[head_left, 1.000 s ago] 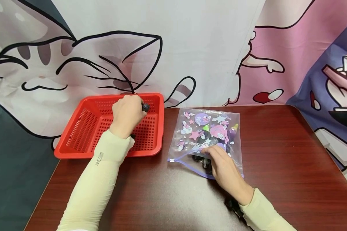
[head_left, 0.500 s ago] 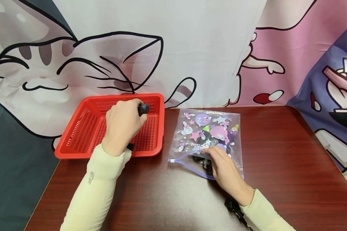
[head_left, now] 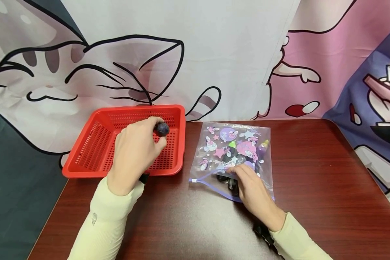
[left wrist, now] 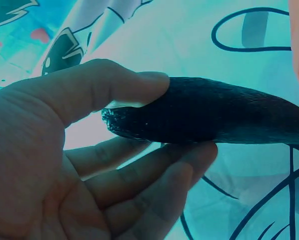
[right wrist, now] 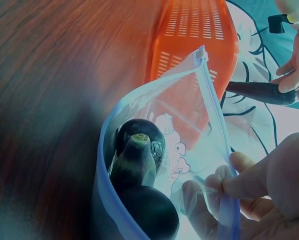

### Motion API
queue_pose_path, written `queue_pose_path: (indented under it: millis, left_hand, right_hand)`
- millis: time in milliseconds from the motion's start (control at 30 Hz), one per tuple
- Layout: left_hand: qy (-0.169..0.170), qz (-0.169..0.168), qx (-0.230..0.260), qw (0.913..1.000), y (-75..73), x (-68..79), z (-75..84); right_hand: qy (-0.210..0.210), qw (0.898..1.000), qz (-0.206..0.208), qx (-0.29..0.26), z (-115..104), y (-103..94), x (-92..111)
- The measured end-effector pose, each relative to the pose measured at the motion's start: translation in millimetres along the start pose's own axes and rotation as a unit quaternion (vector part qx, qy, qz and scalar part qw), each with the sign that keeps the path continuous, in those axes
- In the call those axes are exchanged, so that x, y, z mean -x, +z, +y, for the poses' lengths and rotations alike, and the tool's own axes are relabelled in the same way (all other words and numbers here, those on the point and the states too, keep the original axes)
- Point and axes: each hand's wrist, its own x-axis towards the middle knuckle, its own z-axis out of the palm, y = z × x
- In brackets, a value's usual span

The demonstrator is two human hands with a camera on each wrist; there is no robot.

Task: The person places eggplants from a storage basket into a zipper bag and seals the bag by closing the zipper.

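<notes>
My left hand [head_left: 134,155] is raised over the red basket [head_left: 123,173], pinching a long, near-black, tapering object between thumb and fingers. In the left wrist view this dark object [left wrist: 224,110] has a rough end by the palm and a slim body stretching right; its exact kind cannot be told. My right hand [head_left: 255,193] pinches the edge of a clear zip bag [head_left: 199,153] printed with pink and purple figures, its mouth held apart. Inside the bag lie several dark, glossy eggplants [right wrist: 149,212], one with a green stem end; a purple one with a yellow-green tip [head_left: 263,146] shows through the plastic.
The bag lies on a dark reddish-brown wooden table [head_left: 312,173], right of the basket. A white slider [head_left: 194,180] sits at the zip's left end. Behind the table hangs a cartoon-printed cloth [head_left: 240,65].
My left hand has drawn back toward me, tilting the dark object so that its round end shows over the basket. The right hand and the bag have stayed in place.
</notes>
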Motion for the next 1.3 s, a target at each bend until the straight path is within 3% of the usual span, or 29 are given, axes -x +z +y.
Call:
queue_pose_path:
  millis: [300,467,700,900,1133,1300]
  left_hand:
    - [0.039,0.056,0.033,0.9971,-3.1,17.6,4.0]
    - [0.074,0.066,0.056,0.9935,-2.8,28.3,5.6]
    - [0.170,0.081,0.100,0.9770,4.6,43.7,6.4]
    - [0.208,0.085,0.144,0.9637,8.6,52.7,9.7]
    - [0.238,0.075,0.149,0.9568,14.6,61.8,12.3]
    - [0.286,0.081,0.170,0.9395,22.0,67.5,15.2]
  right_hand:
    - [-0.002,1.000,0.000,-0.001,0,-0.1,0]
    - [-0.001,1.000,0.000,-0.001,1,-0.7,0]
    - [0.001,1.000,-0.003,0.001,1,-1.2,0]
    - [0.005,1.000,-0.008,0.002,1,-1.3,0]
    - [0.005,1.000,-0.009,0.003,1,-2.0,0]
    - [0.007,1.000,-0.008,0.003,0,-1.7,0]
